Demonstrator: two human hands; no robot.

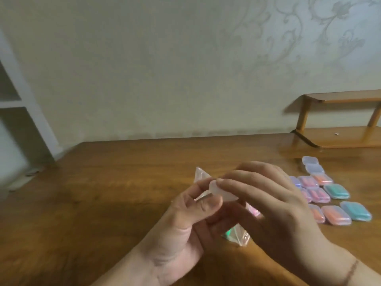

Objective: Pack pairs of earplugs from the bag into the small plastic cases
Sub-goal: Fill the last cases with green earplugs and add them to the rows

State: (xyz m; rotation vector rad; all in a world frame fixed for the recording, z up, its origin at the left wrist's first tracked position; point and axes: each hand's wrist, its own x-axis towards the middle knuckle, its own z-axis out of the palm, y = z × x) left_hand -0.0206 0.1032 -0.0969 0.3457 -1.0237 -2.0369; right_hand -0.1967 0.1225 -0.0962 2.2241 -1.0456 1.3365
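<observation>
A small translucent plastic case is held above the wooden table between both hands. My left hand grips it from the left, thumb against its near side. My right hand pinches it from the right, fingers curled over its top. Whether the case is open or what lies inside is hidden by the fingers. Under the hands lies the clear plastic bag, with pink and green earplugs showing through it. To the right lie several closed cases holding pink, orange and teal earplugs.
The wooden table spreads to the left of the hands. A low wooden shelf stands at the back right of the table. A wallpapered wall runs behind, with a white shelving unit at the far left.
</observation>
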